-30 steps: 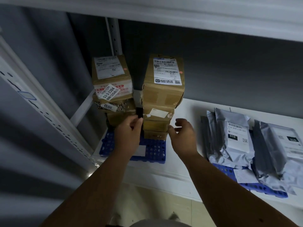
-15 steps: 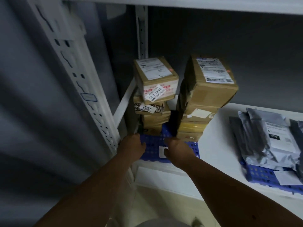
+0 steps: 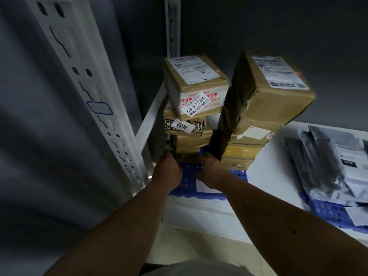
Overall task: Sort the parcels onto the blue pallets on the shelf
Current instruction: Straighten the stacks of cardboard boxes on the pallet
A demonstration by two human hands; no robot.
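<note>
Two stacks of brown cardboard parcels stand on a blue pallet [image 3: 190,173] at the left end of the white shelf [image 3: 278,156]. The left stack [image 3: 196,90] carries a "53-3-2304" sticker; the right stack [image 3: 268,90] is taller and leans. Both hands are at the foot of the left stack. My left hand [image 3: 167,172] grips the left side of the bottom box [image 3: 188,155]. My right hand [image 3: 213,170] grips the box's right side, its fingers hidden in the dark gap between the stacks.
Grey plastic mailer bags [image 3: 328,162] lie on a second blue pallet [image 3: 326,212] to the right. A white perforated shelf upright [image 3: 79,76] stands close on the left, with another post [image 3: 172,26] behind the stacks. Pale floor shows below the shelf edge.
My hands dropped from mid-height between the stacks to the pallet, then closed in on the bottom box of the left stack. My view swung left and nearer.
</note>
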